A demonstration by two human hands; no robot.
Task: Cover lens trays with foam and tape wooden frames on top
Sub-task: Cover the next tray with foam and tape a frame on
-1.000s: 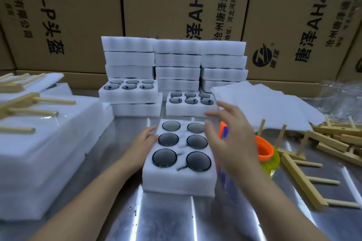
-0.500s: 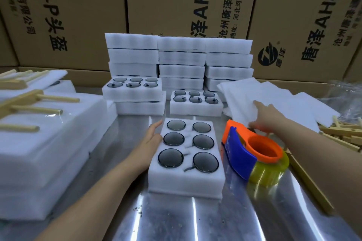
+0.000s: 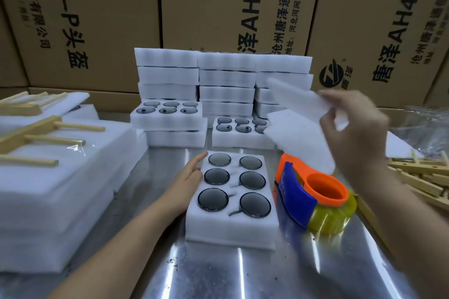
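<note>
lens tray (image 3: 232,229) with six dark lenses lies uncovered at centre of tabletop (image 3: 218,274); left hand (image 3: 190,177), fingers straight, rests against its left edge; right hand (image 3: 352,136) pinches a thin foam sheet (image 3: 295,96) in the air; tape dispenser (image 3: 297,198) stands just right of the tray; wooden frames (image 3: 419,173) lie far right

Cardboard boxes (image 3: 116,19) behind steel table (image 3: 218,274)

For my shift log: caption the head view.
Left hand rests against the six-lens tray; right hand holds up a foam sheet.
</note>
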